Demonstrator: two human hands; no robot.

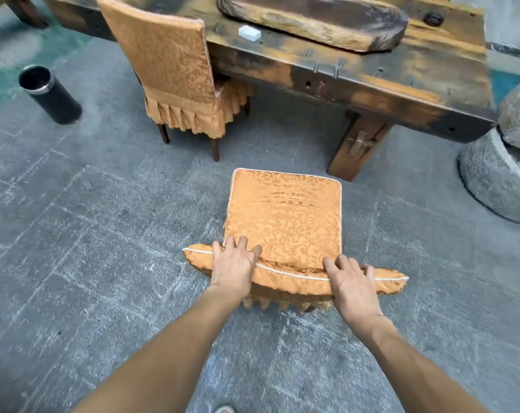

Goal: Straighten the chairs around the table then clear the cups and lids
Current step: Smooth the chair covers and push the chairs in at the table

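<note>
My left hand and right hand grasp the near chair backrest | table well apart beyond.

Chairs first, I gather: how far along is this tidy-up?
Early. The far chair already sits tucked against the table. Both hands, left hand and right hand, grip the near chair, which stands clear of the table. No cups or lids show.

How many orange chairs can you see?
2. One chair is near, out from the table, with the left hand and right hand gripping its backrest. The other chair stands against the table. More may be hidden.
</note>
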